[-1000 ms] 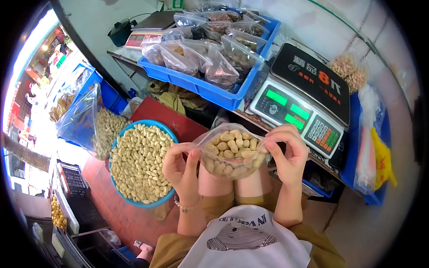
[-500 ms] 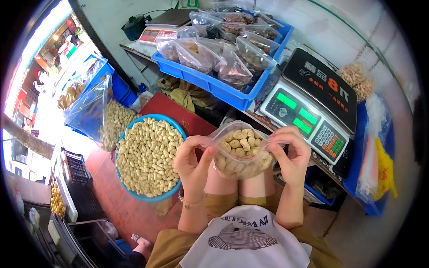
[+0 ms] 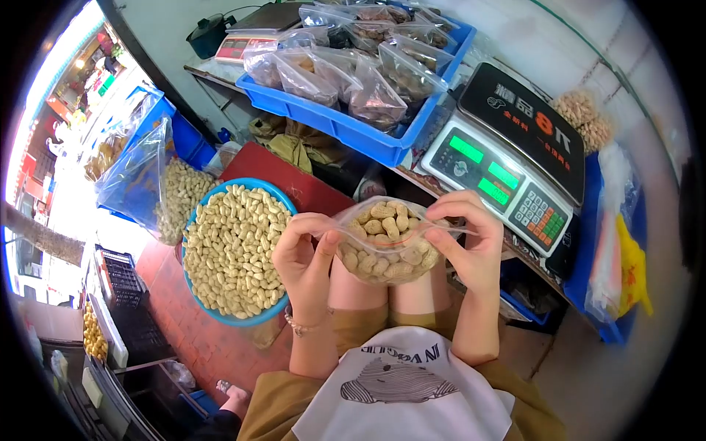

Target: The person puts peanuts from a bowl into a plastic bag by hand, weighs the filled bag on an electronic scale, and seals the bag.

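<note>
A clear zip-lock bag with unshelled peanuts inside hangs between my hands above my knees. Its mouth gapes a little at the top. My left hand pinches one upper corner between thumb and fingers. At the opposite corner, my right hand has the rim in the same kind of pinch. Just left of my left hand stands a round blue basin heaped with loose peanuts.
A digital scale with lit green displays stands on the counter at right. Beside it, a blue tray holds several filled zip bags. A large plastic bag of peanuts leans left of the basin. Black crates stand farther left.
Both hands still grip the bag's corners. The bag's mouth looks slightly narrower and more stretched sideways. The whole view has shifted a little.
</note>
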The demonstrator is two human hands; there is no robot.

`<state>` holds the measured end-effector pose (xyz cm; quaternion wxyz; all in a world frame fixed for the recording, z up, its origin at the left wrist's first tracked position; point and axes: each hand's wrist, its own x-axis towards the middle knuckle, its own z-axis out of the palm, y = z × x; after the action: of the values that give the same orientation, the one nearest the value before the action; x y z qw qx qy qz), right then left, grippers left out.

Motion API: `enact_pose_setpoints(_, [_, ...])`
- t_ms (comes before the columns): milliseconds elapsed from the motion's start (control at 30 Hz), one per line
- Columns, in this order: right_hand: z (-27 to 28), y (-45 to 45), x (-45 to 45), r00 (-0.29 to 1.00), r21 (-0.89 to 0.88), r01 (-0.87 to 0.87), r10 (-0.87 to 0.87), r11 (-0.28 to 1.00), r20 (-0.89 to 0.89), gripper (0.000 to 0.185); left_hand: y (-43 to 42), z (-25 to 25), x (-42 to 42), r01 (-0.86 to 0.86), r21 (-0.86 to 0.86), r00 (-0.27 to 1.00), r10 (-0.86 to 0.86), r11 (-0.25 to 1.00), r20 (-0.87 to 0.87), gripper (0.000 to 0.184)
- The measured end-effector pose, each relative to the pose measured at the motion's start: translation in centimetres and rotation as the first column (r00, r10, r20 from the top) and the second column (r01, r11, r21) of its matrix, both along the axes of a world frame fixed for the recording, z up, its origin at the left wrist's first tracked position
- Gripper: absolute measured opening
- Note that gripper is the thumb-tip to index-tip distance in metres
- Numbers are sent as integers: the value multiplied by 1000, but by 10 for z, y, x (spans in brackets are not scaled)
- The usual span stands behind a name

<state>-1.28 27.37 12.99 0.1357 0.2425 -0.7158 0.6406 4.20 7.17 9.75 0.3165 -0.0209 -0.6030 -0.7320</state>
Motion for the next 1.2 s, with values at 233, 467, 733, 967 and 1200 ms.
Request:
enact_pose_setpoints(233, [-7,-2,-1,996,44,52,-48,998,-78,11,-6,-6,6,-25,33,1000,24,999,9,9])
enact_pose_setpoints(467, [-10,-3,2,995,38,75,-72,996,-72,12,-6,-2,3,-25,-47,1000,24,999,-18,7])
enact_pose_setpoints(733, [4,0,4,974,187,84,-41,979,-222,13,-2,5,1,-1,-157,1000,2,988,7,5])
enact_pose_setpoints(967, [0,-7,7,899,186,325,-242,927,-364,17,-2,0,-3,-138,-238,989,146,962,19,6])
enact_pose_setpoints(1200, [8,-2,2,904,234,284,-179,930,-388,16,-10,10,-8,-31,-338,999,34,941,5,8])
